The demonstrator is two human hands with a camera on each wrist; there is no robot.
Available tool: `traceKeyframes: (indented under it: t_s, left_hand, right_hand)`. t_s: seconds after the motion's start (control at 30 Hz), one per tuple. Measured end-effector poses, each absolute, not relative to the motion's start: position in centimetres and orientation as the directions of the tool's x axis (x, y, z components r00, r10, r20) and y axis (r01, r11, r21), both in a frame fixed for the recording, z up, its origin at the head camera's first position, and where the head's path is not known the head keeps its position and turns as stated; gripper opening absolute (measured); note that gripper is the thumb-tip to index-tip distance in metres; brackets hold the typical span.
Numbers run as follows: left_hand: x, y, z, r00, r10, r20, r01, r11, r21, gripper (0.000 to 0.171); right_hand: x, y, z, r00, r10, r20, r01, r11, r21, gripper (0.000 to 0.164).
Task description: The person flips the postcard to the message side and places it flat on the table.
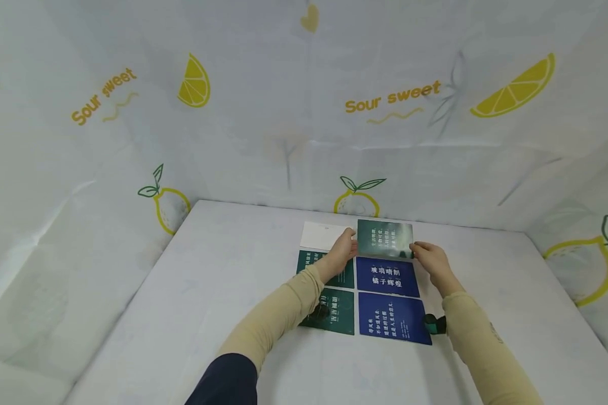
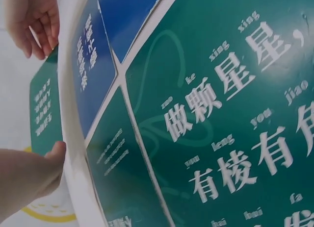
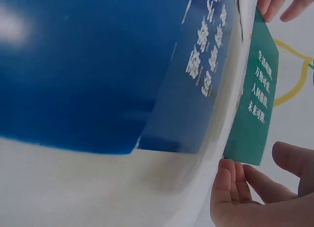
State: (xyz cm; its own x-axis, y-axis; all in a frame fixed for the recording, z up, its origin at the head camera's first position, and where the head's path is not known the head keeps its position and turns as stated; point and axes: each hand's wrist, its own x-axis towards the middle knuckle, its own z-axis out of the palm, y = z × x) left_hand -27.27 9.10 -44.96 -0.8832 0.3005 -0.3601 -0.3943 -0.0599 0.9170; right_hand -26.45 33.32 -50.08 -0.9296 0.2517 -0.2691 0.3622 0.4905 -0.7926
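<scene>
Both hands hold a green card (image 1: pixel 385 239) with white Chinese writing at the far end of a block of cards. My left hand (image 1: pixel 340 253) grips its left edge, and my right hand (image 1: pixel 432 263) has its fingertips on the lower right corner. From the right wrist view the card looks tilted up off the table, with the right thumb partly apart from it. Just nearer lie a blue card (image 1: pixel 387 277) and a second blue card (image 1: pixel 392 318). Left of these are two green cards (image 1: pixel 345 309), partly hidden by the left arm, and a plain white card (image 1: pixel 318 235).
The white table (image 1: pixel 213 264) bears the cards and ends at a white sheet wall (image 1: pixel 263 140) printed with lemons and "Sour sweet". A dark wrist device (image 1: pixel 434 324) sits by the right sleeve, next to the nearest blue card.
</scene>
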Motion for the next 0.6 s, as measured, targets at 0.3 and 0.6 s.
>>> traceKeyframes:
  t_s: [0.3, 0.6]
  left_hand:
    - [-27.1, 9.3, -44.4, -0.935, 0.247, -0.254, -0.189, 0.259, 0.947, 0.054]
    - [-26.5, 9.2, -44.0, -0.966, 0.220, -0.137, -0.087, 0.224, 0.971, 0.054]
  right_hand:
    - [-28.5, 34.2, -52.7, -0.947, 0.283, -0.151, 0.273, 0.465, -0.842, 0.081]
    - [-24.7, 30.2, -46.1, -0.946, 0.288, -0.150, 0.254, 0.369, -0.894, 0.085]
